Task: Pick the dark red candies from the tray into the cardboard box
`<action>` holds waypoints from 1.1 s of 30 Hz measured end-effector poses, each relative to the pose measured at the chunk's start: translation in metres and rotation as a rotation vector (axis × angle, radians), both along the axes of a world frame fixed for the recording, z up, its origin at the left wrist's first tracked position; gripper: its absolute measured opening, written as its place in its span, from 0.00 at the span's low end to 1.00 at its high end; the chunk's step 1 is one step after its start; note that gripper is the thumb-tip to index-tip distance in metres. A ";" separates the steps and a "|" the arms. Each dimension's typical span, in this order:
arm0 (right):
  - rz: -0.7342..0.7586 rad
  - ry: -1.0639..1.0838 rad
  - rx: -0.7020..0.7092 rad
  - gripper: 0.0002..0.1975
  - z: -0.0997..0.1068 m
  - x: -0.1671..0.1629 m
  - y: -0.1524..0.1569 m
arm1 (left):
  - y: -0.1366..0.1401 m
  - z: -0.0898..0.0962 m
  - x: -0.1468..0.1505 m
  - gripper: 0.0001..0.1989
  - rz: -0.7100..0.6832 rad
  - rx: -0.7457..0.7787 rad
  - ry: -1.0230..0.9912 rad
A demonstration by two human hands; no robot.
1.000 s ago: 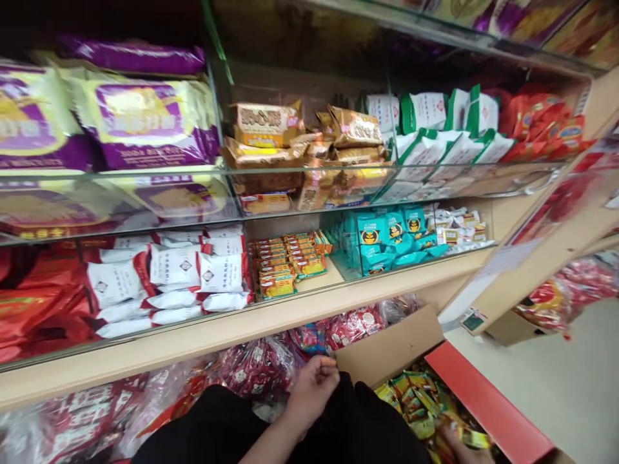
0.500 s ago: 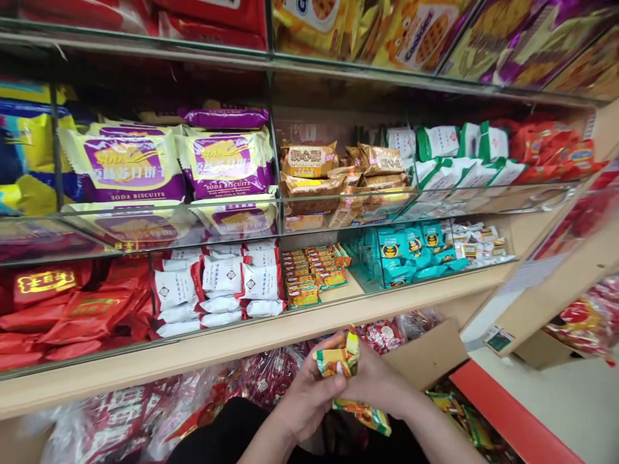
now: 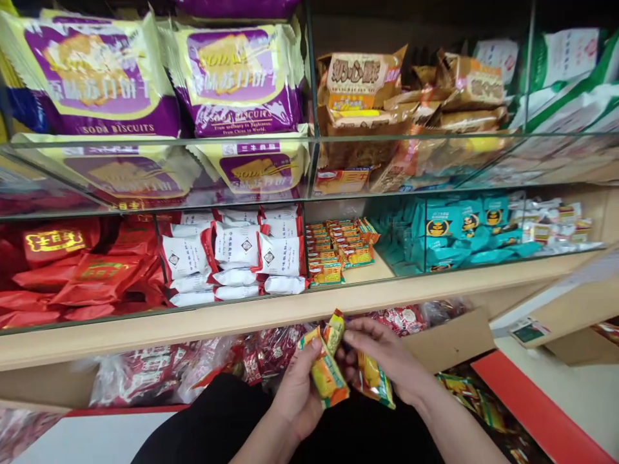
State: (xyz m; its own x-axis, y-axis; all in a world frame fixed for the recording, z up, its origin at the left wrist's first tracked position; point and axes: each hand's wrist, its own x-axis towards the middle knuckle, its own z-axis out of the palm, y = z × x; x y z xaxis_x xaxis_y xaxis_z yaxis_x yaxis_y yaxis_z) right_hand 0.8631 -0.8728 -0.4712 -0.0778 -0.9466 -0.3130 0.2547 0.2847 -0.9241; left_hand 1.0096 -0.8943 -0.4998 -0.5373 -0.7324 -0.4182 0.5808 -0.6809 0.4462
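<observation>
Low in front of the shelf, my left hand (image 3: 302,386) is closed on small yellow-and-green snack packets (image 3: 326,370), its thumb across the front one. Close beside it, my right hand (image 3: 387,354) is curled round another such packet (image 3: 372,380), which hangs below the fingers; its fingertips are near the upper packet in the left hand. How many packets each hand holds is partly hidden. Above the hands, similar orange-and-green packets (image 3: 333,248) lie in rows in a lower shelf compartment, with bare shelf board at their right.
White-and-red packets (image 3: 236,248) lie left of that compartment, teal packets (image 3: 454,222) right of it. Soda biscuit packs (image 3: 236,80) and brown packs (image 3: 362,80) fill the tier above, behind a glass front. Below stand bagged goods (image 3: 145,374) and an open box of packets (image 3: 476,399).
My hands have moved apart; the packets are now split between them. The view has moved closer to the shelf and tipped downward.
</observation>
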 end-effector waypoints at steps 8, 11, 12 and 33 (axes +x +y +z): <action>-0.455 -0.280 -0.312 0.15 0.004 -0.015 0.003 | 0.012 -0.008 0.000 0.18 -0.351 -0.130 0.142; -0.406 -0.185 -0.387 0.13 0.002 -0.008 0.007 | 0.023 -0.011 -0.006 0.24 -0.429 -0.108 0.091; -0.362 -0.139 -0.392 0.14 0.001 -0.006 0.009 | 0.024 -0.010 -0.007 0.24 -0.414 -0.084 0.036; -0.062 0.471 -0.203 0.16 0.025 -0.041 0.026 | 0.002 0.004 -0.001 0.14 -0.117 -0.220 -0.312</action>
